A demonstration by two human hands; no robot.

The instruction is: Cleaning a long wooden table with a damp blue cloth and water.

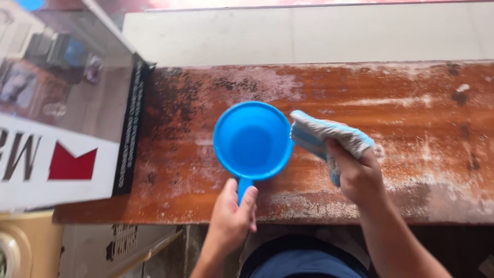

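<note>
Bench point(411, 201): long wooden top, reddish-brown, heavily worn, with whitish patches and dark stains. Glass case point(67, 98) sits on its left end, a red and white sign on the front face.

Scoop point(252, 140): blue plastic, round bowl facing up, resting on the bench near centre, handle pointing toward the person.

Cloth point(329, 136): blue and white, bunched, just right of the scoop and touching its rim.

Left hand point(231, 216): grip clenched round the scoop handle.

Right hand point(357, 175): grip clenched on the cloth, pressing it toward the scoop rim.
</note>
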